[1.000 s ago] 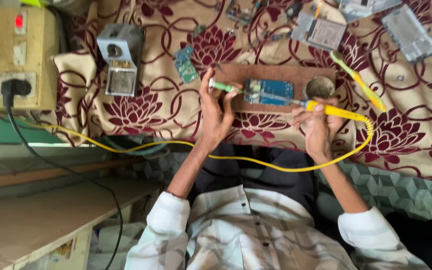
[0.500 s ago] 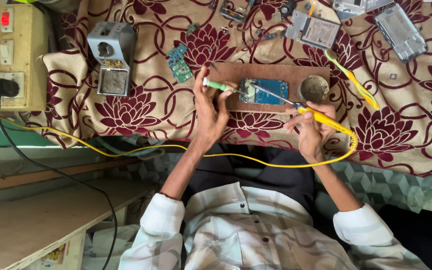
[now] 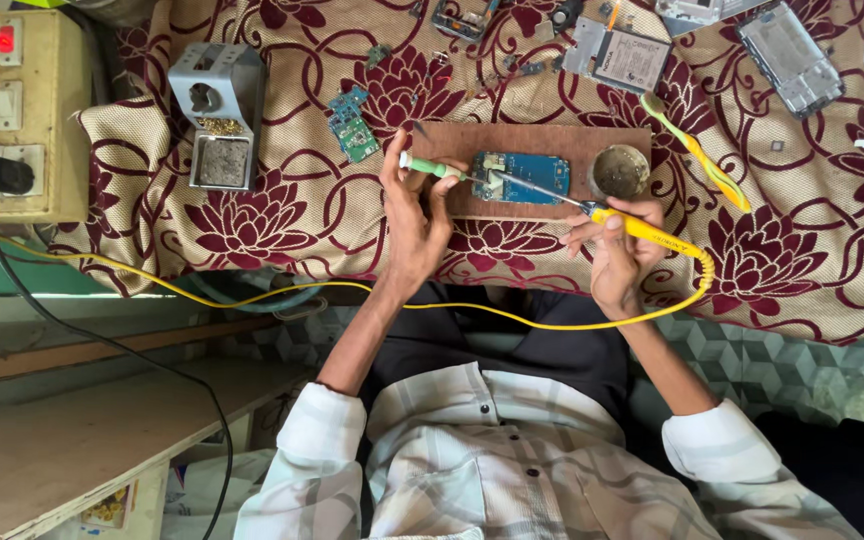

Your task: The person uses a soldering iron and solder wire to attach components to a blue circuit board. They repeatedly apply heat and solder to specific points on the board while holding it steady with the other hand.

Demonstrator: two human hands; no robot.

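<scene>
Your right hand [image 3: 620, 258] has its grip closed on the yellow soldering iron [image 3: 642, 228]; from that grip the metal tip runs out to the blue circuit board [image 3: 527, 177]. Your left hand [image 3: 415, 222] has its grip closed on a green-handled tool [image 3: 430, 167], tip also at the board (contact too small to confirm). Board lies on a brown wooden block [image 3: 552, 140] on the floral-cloth worktop [image 3: 282, 215], between both grips. Round tin [image 3: 620, 171] sits just above the right grip; yellow cord [image 3: 512, 312] trails below it.
</scene>
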